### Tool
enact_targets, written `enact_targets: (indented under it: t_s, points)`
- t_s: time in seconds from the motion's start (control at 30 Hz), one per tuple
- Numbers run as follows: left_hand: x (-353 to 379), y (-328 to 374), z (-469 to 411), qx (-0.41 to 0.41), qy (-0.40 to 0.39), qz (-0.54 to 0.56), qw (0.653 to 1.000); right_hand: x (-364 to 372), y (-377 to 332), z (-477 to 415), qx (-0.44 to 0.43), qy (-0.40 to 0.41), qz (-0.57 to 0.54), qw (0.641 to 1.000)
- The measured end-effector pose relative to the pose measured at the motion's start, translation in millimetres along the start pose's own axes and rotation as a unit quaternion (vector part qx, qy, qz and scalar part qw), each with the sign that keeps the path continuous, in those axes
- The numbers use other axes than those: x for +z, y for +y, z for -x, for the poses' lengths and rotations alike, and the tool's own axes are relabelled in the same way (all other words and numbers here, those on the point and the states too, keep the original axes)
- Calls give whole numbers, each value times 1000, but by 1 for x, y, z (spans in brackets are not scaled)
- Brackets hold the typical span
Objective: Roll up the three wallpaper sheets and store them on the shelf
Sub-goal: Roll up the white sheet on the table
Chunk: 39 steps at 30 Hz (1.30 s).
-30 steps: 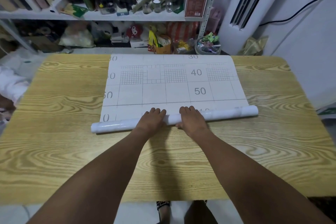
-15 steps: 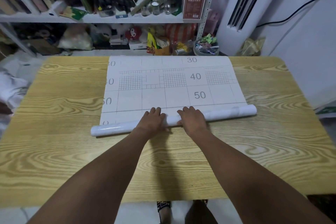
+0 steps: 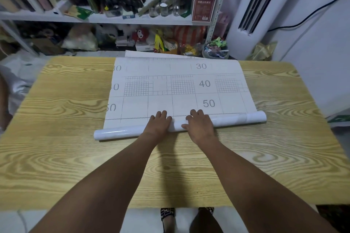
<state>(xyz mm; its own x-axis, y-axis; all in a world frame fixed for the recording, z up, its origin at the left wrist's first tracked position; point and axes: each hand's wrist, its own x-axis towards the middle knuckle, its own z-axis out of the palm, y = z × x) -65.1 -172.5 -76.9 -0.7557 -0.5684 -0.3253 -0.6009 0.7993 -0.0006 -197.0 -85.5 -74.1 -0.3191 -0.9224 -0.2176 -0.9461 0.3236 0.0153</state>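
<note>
Both palms press flat on the rolled near end of the wallpaper sheet (image 3: 180, 89), left hand (image 3: 158, 123) beside right hand (image 3: 199, 125). Fingers (image 3: 197, 114) lie extended, close together, over the roll on the desk (image 3: 56, 115).

wood-grain table (image 3: 284, 157), light yellow-brown top, rounded far corners. lying directly on it: one wallpaper sheet (image 3: 180, 89), backing side up, printed grid with numbers 30, 40, 50. sheet sits about mid-width and runs to the far edge; a second sheet edge (image 3: 151, 54) shows just past that edge. near end of the sheet is wound into a roll (image 3: 121, 132) lying across the table, tilted, right end farther away than the left. left hand (image 3: 158, 125) and right hand (image 3: 199, 126) rest palm-down on the roll's middle, side by side, not touching each other. rest of the tabletop is bare wood.
</note>
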Motion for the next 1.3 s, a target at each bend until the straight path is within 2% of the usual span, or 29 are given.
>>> enact_targets:
  t_s: [0.3,0.5,0.87,1.07,1.3]
  points:
    - [-5,-1,-1,-2,-1,33,999,8,7,0,-19,-36,-5,999]
    - [-7,1,8,14,-11,28,999,9,6,4,-3,-15,-10,1000]
    - [9,4,13,-38,9,22,999,8,3,4,-46,-17,-4,999]
    - [9,-2,13,-12,17,91,996,9,2,5,-27,2,-18,999]
    - [8,-1,11,-15,5,96,995,11,0,0,-28,9,-6,1000]
